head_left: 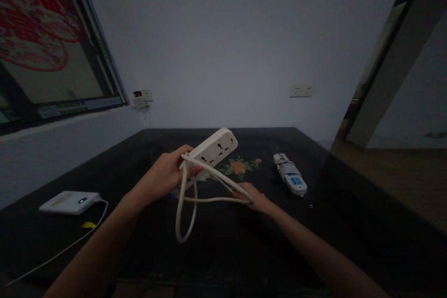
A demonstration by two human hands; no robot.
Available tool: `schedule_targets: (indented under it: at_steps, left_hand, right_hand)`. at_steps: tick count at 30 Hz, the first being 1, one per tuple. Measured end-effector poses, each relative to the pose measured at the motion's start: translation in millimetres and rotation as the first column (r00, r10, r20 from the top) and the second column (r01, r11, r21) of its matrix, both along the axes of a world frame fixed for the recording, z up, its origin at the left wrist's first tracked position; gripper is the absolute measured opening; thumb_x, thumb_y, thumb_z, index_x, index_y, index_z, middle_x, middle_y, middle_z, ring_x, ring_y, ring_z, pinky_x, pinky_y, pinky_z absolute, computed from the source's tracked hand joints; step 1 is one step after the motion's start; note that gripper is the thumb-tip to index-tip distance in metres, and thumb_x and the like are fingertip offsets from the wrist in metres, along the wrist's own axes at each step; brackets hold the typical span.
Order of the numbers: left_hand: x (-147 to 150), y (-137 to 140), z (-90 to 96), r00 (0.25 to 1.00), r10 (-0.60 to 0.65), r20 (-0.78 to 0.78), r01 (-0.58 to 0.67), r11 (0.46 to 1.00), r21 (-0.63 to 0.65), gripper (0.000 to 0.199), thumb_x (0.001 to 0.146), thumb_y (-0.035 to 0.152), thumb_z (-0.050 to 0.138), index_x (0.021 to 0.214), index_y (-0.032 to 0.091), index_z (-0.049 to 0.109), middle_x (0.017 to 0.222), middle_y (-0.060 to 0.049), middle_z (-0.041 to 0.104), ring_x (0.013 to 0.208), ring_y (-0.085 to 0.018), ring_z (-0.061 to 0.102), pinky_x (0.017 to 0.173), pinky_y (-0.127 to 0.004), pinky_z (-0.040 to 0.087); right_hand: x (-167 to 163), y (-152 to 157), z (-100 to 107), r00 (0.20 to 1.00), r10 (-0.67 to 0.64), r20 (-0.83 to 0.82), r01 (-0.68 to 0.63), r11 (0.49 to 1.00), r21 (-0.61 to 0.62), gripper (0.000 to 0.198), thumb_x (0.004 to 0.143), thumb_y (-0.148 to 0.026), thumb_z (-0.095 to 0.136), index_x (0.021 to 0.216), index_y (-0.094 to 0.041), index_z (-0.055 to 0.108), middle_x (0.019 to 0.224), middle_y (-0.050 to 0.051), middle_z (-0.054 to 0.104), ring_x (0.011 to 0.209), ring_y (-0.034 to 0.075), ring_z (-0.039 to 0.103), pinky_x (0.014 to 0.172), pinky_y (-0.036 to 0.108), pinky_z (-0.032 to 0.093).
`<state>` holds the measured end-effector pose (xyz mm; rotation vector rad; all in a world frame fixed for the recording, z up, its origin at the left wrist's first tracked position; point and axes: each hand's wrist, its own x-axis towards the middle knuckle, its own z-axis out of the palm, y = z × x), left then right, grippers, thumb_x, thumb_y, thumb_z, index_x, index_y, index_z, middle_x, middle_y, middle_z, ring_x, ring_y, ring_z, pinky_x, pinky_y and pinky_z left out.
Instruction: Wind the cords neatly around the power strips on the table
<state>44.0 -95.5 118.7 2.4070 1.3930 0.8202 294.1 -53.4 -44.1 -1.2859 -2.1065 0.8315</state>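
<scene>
A white power strip (213, 150) is held tilted above the dark table, its sockets facing me. My left hand (172, 172) is closed around its lower left end. The strip's white cord (180, 216) loops down from that end and runs across to the right. My right hand (249, 198) grips the cord loops, its fingers partly hidden behind them. Some of the cord is wrapped near my left hand, and one loop hangs between the two hands.
On the black table (216, 260) a second power strip (291, 177) lies to the right, its cord wound round it. A white box-like device (71, 202) with a cable sits at the left, near a yellow scrap (89, 225). Wall sockets (301, 91) are behind the table.
</scene>
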Motion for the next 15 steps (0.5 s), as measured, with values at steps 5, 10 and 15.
schedule_targets:
  at_steps: [5, 10, 15]
  left_hand:
    - [-17, 10, -3.8, 0.988, 0.136, -0.077, -0.138, 0.99, -0.019, 0.037, 0.081, 0.051, 0.052, 0.099, 0.02, 0.059, 0.081, -0.003, 0.068, 0.071, -0.021, 0.064, 0.059, -0.027, 0.043]
    - [-21, 28, -27.3, 0.997, 0.062, 0.047, -0.059, 0.996, -0.06, 0.044, 0.081, 0.051, 0.054, 0.111, 0.019, 0.057, 0.1, -0.006, 0.068, 0.088, -0.022, 0.065, 0.074, -0.031, 0.048]
    - [-15, 34, -35.1, 0.965, 0.074, 0.251, -0.06, 0.996, -0.062, 0.045, 0.077, 0.043, 0.061, 0.112, 0.017, 0.053, 0.107, -0.008, 0.065, 0.093, -0.022, 0.063, 0.079, -0.034, 0.049]
  right_hand:
    - [42, -28, 19, 0.998, -0.042, -0.041, 0.042, 0.999, 0.002, 0.029, 0.089, -0.039, 0.046, 0.085, -0.016, 0.062, 0.068, -0.001, 0.055, 0.062, 0.013, 0.05, 0.057, 0.023, 0.037]
    - [62, -75, 28, 0.983, -0.107, -0.147, 0.09, 0.989, -0.119, 0.033, 0.09, -0.046, 0.044, 0.091, -0.017, 0.059, 0.063, -0.002, 0.046, 0.057, 0.012, 0.042, 0.051, 0.023, 0.03]
    - [65, -109, 29, 0.99, -0.136, -0.045, 0.127, 0.98, -0.154, 0.034, 0.089, -0.047, 0.042, 0.088, -0.018, 0.061, 0.065, 0.0, 0.052, 0.058, 0.013, 0.044, 0.05, 0.023, 0.032]
